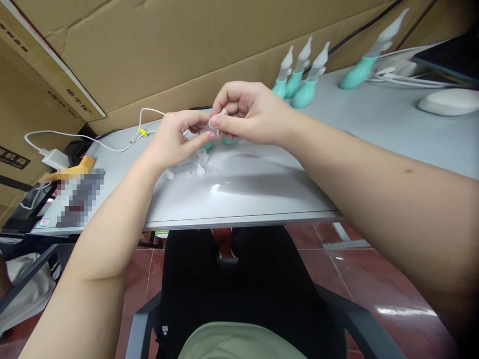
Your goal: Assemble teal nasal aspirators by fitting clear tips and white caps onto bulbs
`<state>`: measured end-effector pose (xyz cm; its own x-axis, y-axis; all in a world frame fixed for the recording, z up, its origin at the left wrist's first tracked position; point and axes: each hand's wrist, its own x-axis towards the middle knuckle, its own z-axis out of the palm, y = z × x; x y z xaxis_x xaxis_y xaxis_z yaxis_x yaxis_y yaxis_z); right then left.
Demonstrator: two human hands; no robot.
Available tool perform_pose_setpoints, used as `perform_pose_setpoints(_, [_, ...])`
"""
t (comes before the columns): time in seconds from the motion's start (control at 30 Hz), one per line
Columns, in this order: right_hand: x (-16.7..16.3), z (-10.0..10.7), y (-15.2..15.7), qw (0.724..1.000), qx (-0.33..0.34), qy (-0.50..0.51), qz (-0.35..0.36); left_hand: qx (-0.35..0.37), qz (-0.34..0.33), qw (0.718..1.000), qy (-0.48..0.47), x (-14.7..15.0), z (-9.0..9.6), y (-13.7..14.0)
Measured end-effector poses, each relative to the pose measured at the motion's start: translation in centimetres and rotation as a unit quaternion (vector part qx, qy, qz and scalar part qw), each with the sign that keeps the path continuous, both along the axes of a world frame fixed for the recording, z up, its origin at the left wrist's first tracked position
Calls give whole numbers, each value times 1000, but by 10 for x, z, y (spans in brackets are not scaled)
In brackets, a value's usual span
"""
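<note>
Over the grey table, my left hand (179,134) is closed, pinching a small clear plastic tube (209,128) between thumb and fingers. My right hand (250,112) is closed on the white nozzle tip (223,112) at the tube's upper end; its fingers partly hide the joint. Below my hands lie a clear plastic cup-shaped part (202,156), a white nozzle tip (201,170), another white tip (170,174) and smaller loose pieces. Parts of two mint-green bulbs (229,140) show behind my fingers.
Several nasal aspirators (305,92) with green bulbs stand by the cardboard wall (168,50); another aspirator (359,72) leans farther right. A white computer mouse (449,101) lies at the right. At the left are a white cable (112,148), a charger (56,158) and a yellow tool (77,169).
</note>
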<state>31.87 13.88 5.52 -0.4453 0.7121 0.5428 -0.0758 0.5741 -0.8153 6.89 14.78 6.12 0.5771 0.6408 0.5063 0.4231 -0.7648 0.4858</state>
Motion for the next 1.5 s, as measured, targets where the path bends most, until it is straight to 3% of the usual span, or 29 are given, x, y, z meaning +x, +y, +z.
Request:
perform_pose_setpoints(0.13, [2,-1,5,1000,-15,4,17,-1,-12,1000,3,0,1,-1])
perform_pose_setpoints(0.37, [10,8,4,990,-110,44,81,21,5,1000,8,-5,2,3])
perform_pose_setpoints(0.43, [17,13,3,991,-100,26,79,34,17,999,-9,-9,-1,8])
perform_pose_setpoints(0.53, [29,19,5,988,-63,-83,112,47,32,998,-42,-13,-7,18])
perform_pose_setpoints(0.63, [34,20,6,956,-75,-247,136,39,35,997,-54,-14,-12,25])
perform_pose_setpoints(0.8, [25,20,2,888,-86,-444,81,10,5,999,-40,-13,-14,23])
perform_pose_setpoints(0.9, [22,27,-3,847,-96,-517,76,-4,-11,999,-42,-12,-12,20])
perform_pose_setpoints(0.97, [22,34,-7,841,-95,-527,71,-19,-26,999,-44,-11,-13,18])
perform_pose_setpoints(1.03, [25,39,-9,857,-82,-505,55,-27,-43,998,-49,-10,-14,18])
perform_pose_setpoints(1.17, [29,40,-10,923,-33,-383,-21,-13,-53,996,-73,-9,-18,26])
perform_pose_setpoints(1.3, [19,27,-9,975,-57,-204,-67,11,-52,994,-91,-11,-24,44])
perform_pose_setpoints(1.5, [-2,3,-2,996,-71,-14,-60,4,-24,990,-139,-5,-30,52])
